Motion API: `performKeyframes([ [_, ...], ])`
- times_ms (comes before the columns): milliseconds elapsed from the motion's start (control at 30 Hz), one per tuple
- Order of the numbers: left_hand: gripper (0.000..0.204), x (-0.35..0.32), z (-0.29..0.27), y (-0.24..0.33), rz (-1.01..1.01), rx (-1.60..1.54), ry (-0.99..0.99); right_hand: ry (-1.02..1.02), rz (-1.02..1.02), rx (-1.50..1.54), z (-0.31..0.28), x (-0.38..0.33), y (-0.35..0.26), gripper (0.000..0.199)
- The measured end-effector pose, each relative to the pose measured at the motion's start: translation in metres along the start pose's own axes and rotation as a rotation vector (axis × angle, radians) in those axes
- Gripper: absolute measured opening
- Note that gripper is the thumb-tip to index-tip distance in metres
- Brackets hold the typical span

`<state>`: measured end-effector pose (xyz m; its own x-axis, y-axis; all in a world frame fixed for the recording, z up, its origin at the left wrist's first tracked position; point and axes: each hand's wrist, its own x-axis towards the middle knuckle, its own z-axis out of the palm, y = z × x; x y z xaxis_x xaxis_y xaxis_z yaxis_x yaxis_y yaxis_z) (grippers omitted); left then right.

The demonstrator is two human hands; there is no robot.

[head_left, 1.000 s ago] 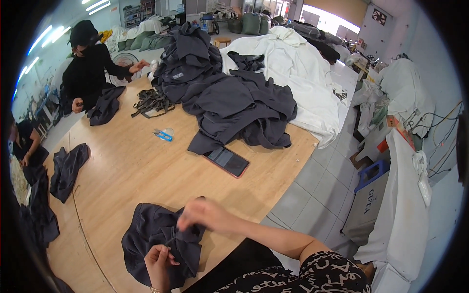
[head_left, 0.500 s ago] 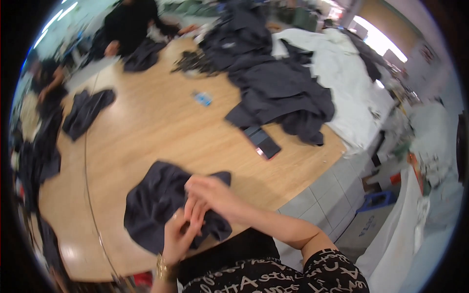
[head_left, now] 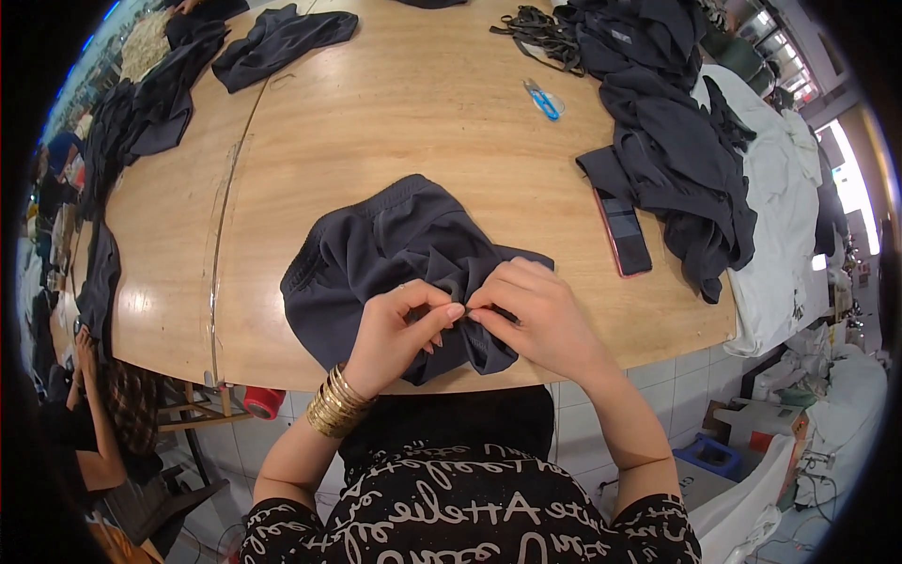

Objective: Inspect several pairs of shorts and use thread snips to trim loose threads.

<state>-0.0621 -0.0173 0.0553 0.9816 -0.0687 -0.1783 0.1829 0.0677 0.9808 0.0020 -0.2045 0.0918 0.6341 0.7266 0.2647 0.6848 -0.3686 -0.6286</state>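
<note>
A pair of dark grey shorts [head_left: 371,240] with a gathered elastic waistband lies bunched on the table in front of me, close to its near edge. My left hand [head_left: 399,329], with gold bangles at the wrist, pinches cloth between thumb and forefinger at the near right part of the garment. Opposite it, my right hand [head_left: 540,315] pinches at the same spot, and the fingertips of both hands almost meet. A small fold or strip of cloth stands up just above the fingertips. Exactly which part is gripped is too small to tell.
Blue thread snips [head_left: 543,101] and a phone [head_left: 622,232] lie to the right on the wooden table [head_left: 310,141]. Beyond the phone are piled dark garments [head_left: 681,169] and white cloth [head_left: 775,235]. Dark straps [head_left: 540,38] lie far off. At the left edge sits another person [head_left: 89,437].
My view has swung down and to the left onto the shorts. My hands, earlier overlapping over the cloth with fingers crossed, now pinch it side by side.
</note>
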Motion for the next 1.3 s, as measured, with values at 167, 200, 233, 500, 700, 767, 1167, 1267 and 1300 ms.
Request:
performKeyframes([
  [167,0.015,0.010,-0.007,-0.001,-0.110,-0.054,-0.142,0.137,-0.170,-0.024,0.004,-0.001,0.002,0.011],
  [200,0.015,0.008,-0.006,0.000,-0.112,-0.055,-0.141,0.083,-0.121,0.052,0.005,-0.004,0.004,0.011],
  [233,0.015,0.007,-0.004,0.003,-0.018,0.054,-0.114,0.082,-0.121,0.053,0.006,-0.005,0.006,0.011],
  [500,0.013,0.002,0.010,-0.002,0.559,0.589,0.136,0.071,0.259,0.305,0.010,-0.007,0.006,0.014],
  [700,0.017,0.009,0.007,-0.014,-0.283,-0.616,-0.225,0.340,0.029,-0.117,0.013,-0.012,0.009,0.017],
  [767,0.017,0.008,0.010,-0.016,-0.292,-0.664,-0.207,0.337,0.000,-0.095,0.010,-0.014,0.007,0.017],
  [1167,0.010,0.007,0.009,-0.010,0.100,0.148,-0.057,0.048,-0.196,-0.289,-0.024,-0.016,0.001,0.016],
  [1267,0.010,0.005,-0.021,-0.006,0.105,0.310,-0.002,0.140,-0.043,-0.266,-0.054,-0.025,0.021,0.017],
  [1300,0.009,0.005,-0.022,-0.005,0.219,0.433,-0.010,0.078,-0.013,-0.219,-0.048,-0.026,0.024,0.017],
])
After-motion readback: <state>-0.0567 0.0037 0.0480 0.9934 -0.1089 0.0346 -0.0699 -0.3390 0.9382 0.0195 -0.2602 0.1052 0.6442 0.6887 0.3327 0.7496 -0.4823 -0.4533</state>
